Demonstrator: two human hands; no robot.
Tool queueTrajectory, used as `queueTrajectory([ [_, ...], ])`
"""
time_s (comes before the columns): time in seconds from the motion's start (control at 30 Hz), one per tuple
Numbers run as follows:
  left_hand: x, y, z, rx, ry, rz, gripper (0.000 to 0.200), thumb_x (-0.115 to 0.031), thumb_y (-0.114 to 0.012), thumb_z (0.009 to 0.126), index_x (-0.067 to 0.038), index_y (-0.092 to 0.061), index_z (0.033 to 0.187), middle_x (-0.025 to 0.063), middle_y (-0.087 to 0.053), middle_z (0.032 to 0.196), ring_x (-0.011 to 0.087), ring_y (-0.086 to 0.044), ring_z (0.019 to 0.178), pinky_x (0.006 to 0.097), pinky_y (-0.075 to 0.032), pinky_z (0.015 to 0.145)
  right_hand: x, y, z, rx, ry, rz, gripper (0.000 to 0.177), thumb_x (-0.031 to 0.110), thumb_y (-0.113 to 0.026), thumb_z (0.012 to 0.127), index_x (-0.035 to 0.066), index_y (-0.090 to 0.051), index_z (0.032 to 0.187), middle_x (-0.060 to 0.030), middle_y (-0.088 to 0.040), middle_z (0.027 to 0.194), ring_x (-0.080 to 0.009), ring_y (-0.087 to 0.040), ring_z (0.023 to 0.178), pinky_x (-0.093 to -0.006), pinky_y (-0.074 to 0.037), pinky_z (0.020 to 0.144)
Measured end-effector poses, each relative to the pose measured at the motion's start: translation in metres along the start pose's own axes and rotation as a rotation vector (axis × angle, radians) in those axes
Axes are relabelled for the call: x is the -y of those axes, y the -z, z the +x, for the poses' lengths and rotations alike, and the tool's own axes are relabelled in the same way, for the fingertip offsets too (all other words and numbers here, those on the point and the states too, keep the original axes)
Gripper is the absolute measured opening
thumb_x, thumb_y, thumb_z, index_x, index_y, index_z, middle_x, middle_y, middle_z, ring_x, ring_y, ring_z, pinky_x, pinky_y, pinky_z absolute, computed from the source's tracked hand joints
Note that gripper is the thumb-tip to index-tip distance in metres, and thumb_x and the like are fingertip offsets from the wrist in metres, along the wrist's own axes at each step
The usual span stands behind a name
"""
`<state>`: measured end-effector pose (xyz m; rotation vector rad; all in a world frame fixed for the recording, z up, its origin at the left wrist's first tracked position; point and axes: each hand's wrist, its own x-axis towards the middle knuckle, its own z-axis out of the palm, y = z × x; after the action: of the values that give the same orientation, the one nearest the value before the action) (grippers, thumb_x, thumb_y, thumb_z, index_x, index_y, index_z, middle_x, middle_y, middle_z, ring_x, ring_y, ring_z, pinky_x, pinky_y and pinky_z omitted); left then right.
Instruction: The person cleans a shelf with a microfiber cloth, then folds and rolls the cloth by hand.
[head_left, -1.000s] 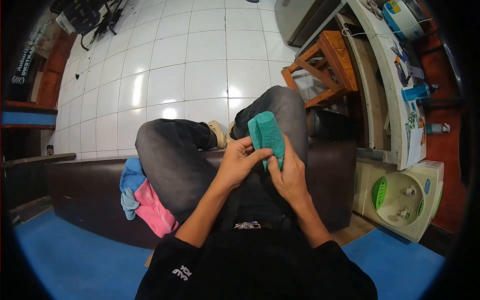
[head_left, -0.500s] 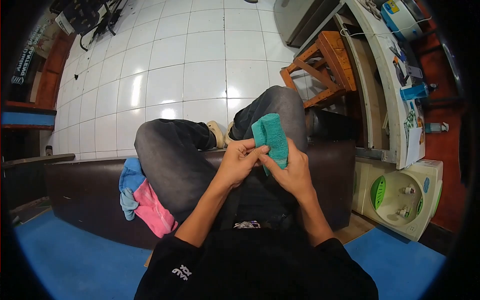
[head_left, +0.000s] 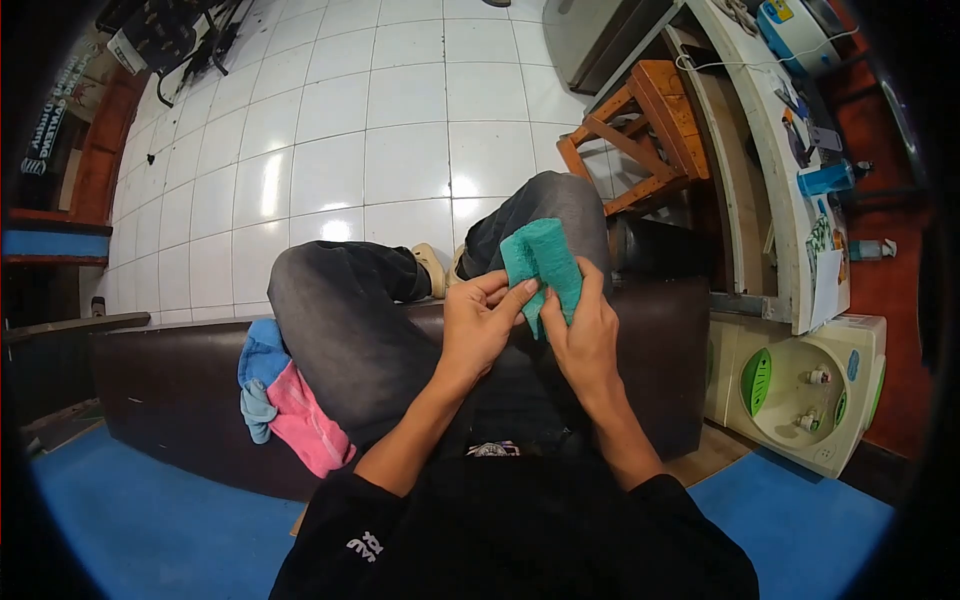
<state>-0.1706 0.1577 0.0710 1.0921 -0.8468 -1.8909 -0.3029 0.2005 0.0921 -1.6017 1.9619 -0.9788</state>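
A folded teal cloth point(head_left: 541, 258) rests on my right knee, over dark grey trousers. My left hand point(head_left: 478, 325) pinches its near left edge with thumb and fingers. My right hand point(head_left: 585, 330) grips the cloth's near right side, fingers curled over it. Both hands meet at the cloth's lower end. I sit on a dark brown bench point(head_left: 170, 375) with my legs bent.
A pink and blue bundle of cloths point(head_left: 283, 395) lies on the bench by my left thigh. A wooden stool point(head_left: 650, 130) stands on the white tiled floor ahead right. A water dispenser point(head_left: 805, 390) and a cluttered counter point(head_left: 790, 150) are at the right.
The teal cloth has been opened a little at its top, showing a fold. My hands have shifted slightly up the cloth, the left fingers now pressing its left edge.
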Motion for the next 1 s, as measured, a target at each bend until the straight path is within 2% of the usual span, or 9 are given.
queueTrajectory([
  [0.1,0.004,0.005,0.001,0.014,0.013,0.041,0.022,-0.013,-0.067,0.093,0.001,-0.068,0.110,0.0019,-0.070,0.093,0.0013,-0.058,0.072,0.0162,-0.045,0.061,-0.002,-0.009,0.001,-0.099,0.041,-0.027,0.047,0.010,-0.067,0.084,0.000,-0.047,0.125,-0.0252,-0.062,0.103,-0.0413,-0.066,0.086,-0.0450,-0.053,0.069],
  [0.33,-0.008,-0.001,-0.001,0.042,-0.038,-0.100,0.029,-0.014,-0.067,0.093,0.002,-0.062,0.117,0.0040,-0.070,0.098,0.0027,-0.060,0.080,0.0169,-0.046,0.066,0.004,-0.008,0.003,0.003,0.224,-0.369,0.061,0.006,-0.069,0.079,0.003,-0.046,0.136,-0.0172,-0.058,0.104,-0.0364,-0.063,0.092,-0.0421,-0.054,0.074],
  [0.5,-0.015,0.012,-0.001,0.038,0.115,-0.057,0.030,-0.017,-0.069,0.093,0.002,-0.062,0.115,0.0065,-0.070,0.100,0.0060,-0.063,0.084,0.0192,-0.050,0.071,0.009,-0.007,0.005,0.042,0.319,-0.391,0.067,0.004,-0.071,0.075,0.003,-0.047,0.138,-0.0163,-0.057,0.103,-0.0336,-0.061,0.093,-0.0418,-0.053,0.074],
  [0.6,-0.016,0.019,0.001,0.052,0.100,-0.019,0.029,-0.016,-0.067,0.094,0.001,-0.061,0.116,0.0076,-0.070,0.102,0.0088,-0.065,0.086,0.0214,-0.053,0.076,0.002,-0.006,0.006,0.095,0.348,-0.245,0.068,0.007,-0.072,0.078,0.001,-0.044,0.140,-0.0196,-0.058,0.103,-0.0323,-0.062,0.095,-0.0387,-0.054,0.073],
  [0.67,-0.015,0.026,0.006,0.059,0.080,-0.097,0.029,-0.015,-0.066,0.094,0.001,-0.060,0.118,0.0078,-0.069,0.103,0.0100,-0.066,0.088,0.0228,-0.055,0.077,-0.003,-0.005,0.006,0.101,0.155,0.079,0.059,0.010,-0.071,0.086,-0.002,-0.045,0.137,-0.0170,-0.061,0.103,-0.0259,-0.065,0.091,-0.0324,-0.053,0.069],
  [0.7,-0.016,0.029,0.009,0.068,0.058,-0.175,0.030,-0.014,-0.065,0.095,0.002,-0.058,0.119,0.0080,-0.069,0.103,0.0112,-0.067,0.089,0.0241,-0.056,0.078,-0.003,-0.003,0.005,0.102,0.155,0.079,0.059,0.010,-0.071,0.086,-0.002,-0.045,0.137,-0.0170,-0.061,0.103,-0.0259,-0.065,0.091,-0.0324,-0.053,0.069],
  [0.77,-0.019,0.033,0.011,0.084,0.045,-0.178,0.030,-0.013,-0.064,0.095,0.002,-0.057,0.120,0.0081,-0.069,0.104,0.0121,-0.067,0.090,0.0254,-0.057,0.079,0.000,0.001,0.002,0.380,-0.438,0.902,0.049,0.014,-0.066,0.093,-0.002,-0.046,0.135,-0.0125,-0.063,0.103,-0.0164,-0.064,0.087,-0.0280,-0.051,0.066],
  [0.9,-0.017,0.039,0.011,0.095,0.027,-0.187,0.031,-0.011,-0.063,0.095,0.003,-0.056,0.121,0.0084,-0.069,0.105,0.0135,-0.067,0.091,0.0262,-0.057,0.078,0.003,-0.008,-0.006,0.366,-0.570,1.161,0.045,0.015,-0.066,0.093,-0.003,-0.049,0.130,-0.0074,-0.063,0.100,-0.0124,-0.064,0.081,-0.0212,-0.047,0.060],
  [1.0,-0.021,0.042,0.010,0.096,0.024,-0.244,0.030,-0.012,-0.063,0.095,0.002,-0.056,0.121,0.0082,-0.068,0.106,0.0130,-0.067,0.091,0.0252,-0.057,0.076,0.001,-0.012,-0.008,0.366,-0.484,1.076,0.044,0.013,-0.069,0.091,-0.006,-0.051,0.128,-0.0072,-0.064,0.101,-0.0114,-0.063,0.083,-0.0225,-0.052,0.071],
])
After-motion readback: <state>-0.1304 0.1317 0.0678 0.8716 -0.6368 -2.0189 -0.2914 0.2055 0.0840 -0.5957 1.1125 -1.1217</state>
